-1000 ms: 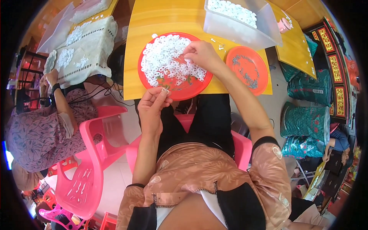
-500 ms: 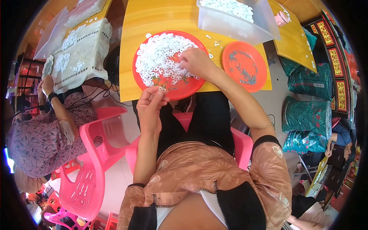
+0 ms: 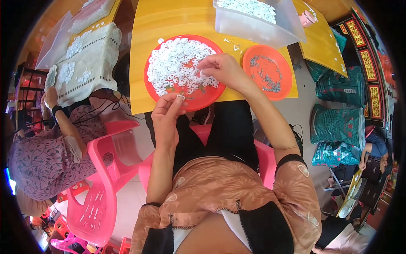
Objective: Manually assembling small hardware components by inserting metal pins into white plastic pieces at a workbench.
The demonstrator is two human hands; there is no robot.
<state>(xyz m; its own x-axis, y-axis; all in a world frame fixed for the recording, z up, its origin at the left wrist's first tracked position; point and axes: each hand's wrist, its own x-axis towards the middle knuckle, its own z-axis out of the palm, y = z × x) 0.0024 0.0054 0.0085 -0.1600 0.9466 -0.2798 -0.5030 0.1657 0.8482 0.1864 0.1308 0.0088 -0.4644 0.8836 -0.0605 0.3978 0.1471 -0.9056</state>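
Small white plastic clips [image 3: 179, 59] with holes are heaped on a red plate [image 3: 208, 100] in front of me. At the plate's near edge, my left hand [image 3: 167, 113] pinches one white clip [image 3: 181, 97] between thumb and fingers. Over the plate's right side, my right hand [image 3: 224, 71] is closed in a pinch beside the heap. Something whitish shows at its fingertips, too small to make out surely. An orange plate [image 3: 287, 74] right of that hand holds thin grey metal nails [image 3: 270, 82].
A clear plastic bin [image 3: 258, 34] of white pieces stands at the back of the yellow table [image 3: 169, 19]. A few loose pieces [image 3: 227, 40] lie before it. Pink chairs [image 3: 95, 203] and a seated person [image 3: 55, 148] are at left; green sacks [image 3: 338, 122] are at right.
My right hand has lifted slightly off the heap and shifted right, its fingers drawn together. My left hand stays nearly in place with its clip. The view has shifted a little.
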